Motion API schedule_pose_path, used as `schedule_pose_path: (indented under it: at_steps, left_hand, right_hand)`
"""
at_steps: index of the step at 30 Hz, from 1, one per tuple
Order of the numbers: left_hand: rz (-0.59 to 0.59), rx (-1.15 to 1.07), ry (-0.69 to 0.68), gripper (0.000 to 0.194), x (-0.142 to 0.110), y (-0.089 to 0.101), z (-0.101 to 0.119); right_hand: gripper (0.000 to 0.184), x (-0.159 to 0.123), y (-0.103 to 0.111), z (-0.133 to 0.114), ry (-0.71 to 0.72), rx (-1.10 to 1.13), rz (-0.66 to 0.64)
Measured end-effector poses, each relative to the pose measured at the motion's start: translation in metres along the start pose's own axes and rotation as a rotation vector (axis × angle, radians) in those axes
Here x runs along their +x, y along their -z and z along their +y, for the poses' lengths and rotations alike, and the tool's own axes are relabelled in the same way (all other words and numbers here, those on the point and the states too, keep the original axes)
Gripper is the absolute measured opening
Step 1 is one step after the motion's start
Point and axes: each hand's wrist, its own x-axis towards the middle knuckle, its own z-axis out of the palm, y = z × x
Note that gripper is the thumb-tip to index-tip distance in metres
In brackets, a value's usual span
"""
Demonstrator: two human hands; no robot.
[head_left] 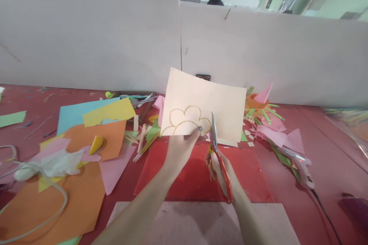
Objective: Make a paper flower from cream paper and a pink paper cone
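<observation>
A pale cream sheet of paper [212,101] with a scalloped flower outline drawn at its lower left is held up before me. My left hand [185,141] pinches its bottom edge, the thumb on the front and the other fingers mostly hidden behind. Red-handled scissors [220,164] are in my right hand [220,164], the fingers through the handles. Their blades point upward at the sheet's lower edge, beside the right end of the drawn outline. How far the blades are parted cannot be made out.
Coloured paper sheets [83,195] and a white cable [61,206] lie left. A pink glue gun [301,166] with a black cord rests right, near an orange-and-green paper piece [257,103]. A red board [184,172] lies below my hands; a white partition [115,42] stands behind.
</observation>
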Motion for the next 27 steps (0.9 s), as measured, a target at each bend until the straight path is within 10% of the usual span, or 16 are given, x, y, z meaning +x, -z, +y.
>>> schedule_pose_path:
  at_steps: [27]
  left_hand:
    - [-0.045,-0.023,-0.010,0.021,0.002,0.001,0.000]
  right_hand:
    - [0.043,-0.004,-0.002,-0.008,0.024,-0.100,0.039]
